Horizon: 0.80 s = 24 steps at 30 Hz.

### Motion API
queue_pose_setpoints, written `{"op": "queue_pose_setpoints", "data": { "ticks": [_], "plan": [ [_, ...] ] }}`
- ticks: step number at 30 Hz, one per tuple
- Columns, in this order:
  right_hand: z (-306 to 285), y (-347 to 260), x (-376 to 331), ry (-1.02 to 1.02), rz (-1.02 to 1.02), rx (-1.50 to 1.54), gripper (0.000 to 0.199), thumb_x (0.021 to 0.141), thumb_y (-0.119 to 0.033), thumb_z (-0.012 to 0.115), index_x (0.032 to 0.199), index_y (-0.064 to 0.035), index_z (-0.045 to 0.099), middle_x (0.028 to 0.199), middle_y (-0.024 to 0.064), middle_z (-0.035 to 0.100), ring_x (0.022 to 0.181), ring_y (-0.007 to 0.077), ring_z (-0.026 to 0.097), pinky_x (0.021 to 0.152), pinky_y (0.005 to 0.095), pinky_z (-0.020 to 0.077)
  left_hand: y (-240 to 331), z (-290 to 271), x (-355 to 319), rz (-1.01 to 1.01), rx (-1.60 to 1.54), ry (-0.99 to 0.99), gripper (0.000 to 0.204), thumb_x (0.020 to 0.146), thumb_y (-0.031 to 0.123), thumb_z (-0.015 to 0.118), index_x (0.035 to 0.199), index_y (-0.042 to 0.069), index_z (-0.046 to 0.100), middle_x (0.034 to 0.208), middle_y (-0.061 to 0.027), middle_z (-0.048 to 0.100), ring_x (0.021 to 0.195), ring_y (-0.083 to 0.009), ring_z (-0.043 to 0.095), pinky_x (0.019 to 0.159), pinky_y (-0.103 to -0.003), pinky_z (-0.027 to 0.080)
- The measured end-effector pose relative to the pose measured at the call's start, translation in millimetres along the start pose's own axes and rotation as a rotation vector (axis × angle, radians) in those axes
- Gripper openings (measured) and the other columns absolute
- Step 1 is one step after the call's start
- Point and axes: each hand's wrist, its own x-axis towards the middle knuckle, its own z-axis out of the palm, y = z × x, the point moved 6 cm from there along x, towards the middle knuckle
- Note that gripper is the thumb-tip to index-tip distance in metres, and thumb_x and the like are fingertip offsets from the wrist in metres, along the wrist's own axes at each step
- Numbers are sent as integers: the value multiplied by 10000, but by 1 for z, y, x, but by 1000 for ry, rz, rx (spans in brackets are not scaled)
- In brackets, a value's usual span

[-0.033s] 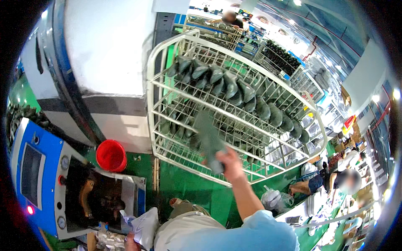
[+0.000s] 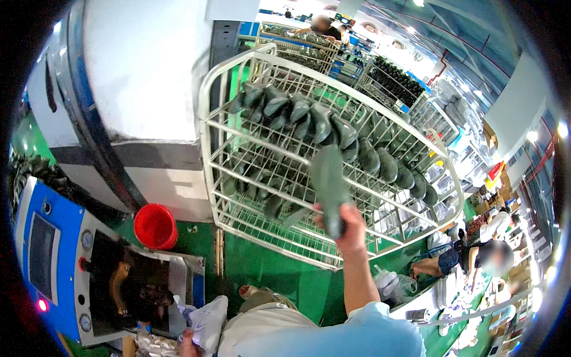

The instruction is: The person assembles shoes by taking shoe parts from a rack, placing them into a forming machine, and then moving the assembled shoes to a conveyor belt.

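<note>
Evidently the right hand [image 2: 351, 229] is closed around the lower end of a dark green shoe last [image 2: 330, 178], fingers wrapped close and the broader end pointing up and away from the person. The last is held in front of the near side of a white wire rack [image 2: 276, 149], roughly midway between its left and right ends; whether it touches the wires cannot be told from this angle. Along the rack's upper level, from near the left corner toward the right end, runs a row of similar lasts [image 2: 321, 122], with more dark shapes on the level below. The held last looks like hard moulded plastic, so it should be rigid, fairly solid in the hand and hard to damage, though its smooth, rounded surface could slip under a loose grip. The narrower end, where the hand is now, seems the best place to take hold, with thumb and fingers on opposite sides and the wrist bracing against the weight of the broad end. At the lower edge of view, the left hand [image 2: 189, 345] is beside a white shoe upper [image 2: 208, 324]; its fingers are mostly hidden, so how tightly they close cannot be told. Left of it stands a blue machine [image 2: 65, 235], with a red bucket [image 2: 156, 226] on the green floor [image 2: 256, 256] behind.
</note>
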Motion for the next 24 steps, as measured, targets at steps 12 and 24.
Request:
{"op": "queue_pose_setpoints", "data": {
  "ticks": [12,24],
  "plan": [
    [-116,-72,154,447,60,615,378,987,-401,436,823,-67,503,665,39,518,498,102,412,471,253,338,-3,20,21,206,673,-55,306,934,298,580,1131,70,628,928,-50,642,790,-168,596,653,-296,480],
    [25,106,97,-31,435,-101,180,971,-223,544,972,-43,546,785,40,532,591,114,428,511,268,371,-34,-122,-265,778,-189,907,202,808,100,702,989,39,639,896,18,608,791,-86,565,665,-247,436]
  ]
}}
